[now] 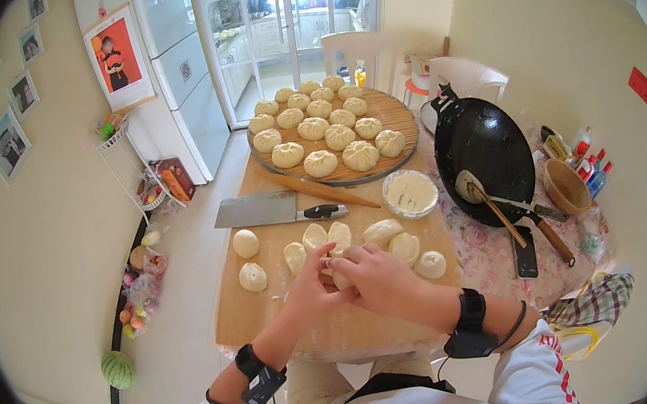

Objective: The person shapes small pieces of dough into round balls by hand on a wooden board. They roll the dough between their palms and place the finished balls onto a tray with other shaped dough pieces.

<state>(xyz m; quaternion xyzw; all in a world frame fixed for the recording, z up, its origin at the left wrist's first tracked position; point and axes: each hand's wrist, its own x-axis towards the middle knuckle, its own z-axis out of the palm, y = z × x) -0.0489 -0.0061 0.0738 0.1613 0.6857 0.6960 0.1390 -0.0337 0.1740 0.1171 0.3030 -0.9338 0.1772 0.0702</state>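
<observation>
Between both hands sits a piece of dough [342,280], mostly covered by the fingers. My left hand [314,282] cups it from the left, and my right hand [373,271] closes over it from the right. Both are a little above the wooden board [369,326]. Just beyond them lie several cut dough pieces, among them a flat oval one [315,237] and a thick one [383,231]. A round dough ball [245,243] and a dimpled lump [253,277] rest at the left. Another lump [430,264] lies right of my right hand.
A cleaver [258,210] and a rolling pin [319,187] lie across the board. Behind them, a round slatted tray [270,166] bears many pleated buns. A bowl of flour [410,193] stands right; farther right, a black wok [480,146] holds a spatula [470,186]. A phone [525,253] lies nearby.
</observation>
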